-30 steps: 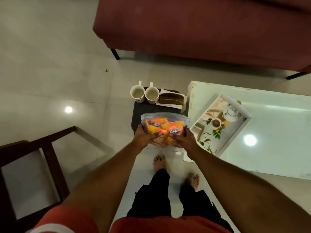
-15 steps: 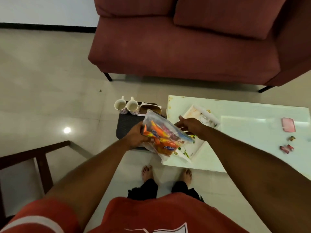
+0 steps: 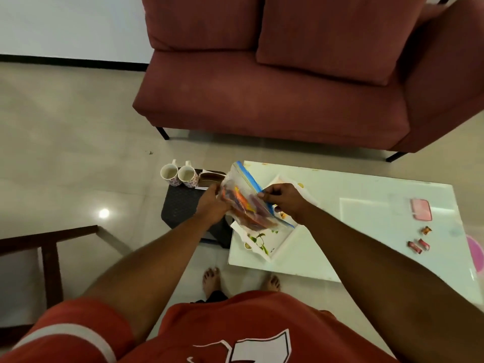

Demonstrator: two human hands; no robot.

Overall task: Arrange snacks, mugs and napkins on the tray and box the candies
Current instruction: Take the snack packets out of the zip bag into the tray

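Snack bag [image 3: 245, 203] held between left hand [image 3: 212, 207] and right hand [image 3: 284, 201], above tray [image 3: 272, 241]. Tray set on table [image 3: 366, 205], below grip. Two mugs [image 3: 179, 175] set on stool [image 3: 183, 205], left of grip. Candies [image 3: 419, 243] laid on table, far right of grip. Sofa [image 3: 275, 100] placed beyond grip.

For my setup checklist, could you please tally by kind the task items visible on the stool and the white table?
Mugs: 2
Snack bag, held by left hand and right hand: 1
Tray: 1
Loose candies: 3
Pink lid: 1
Total: 8
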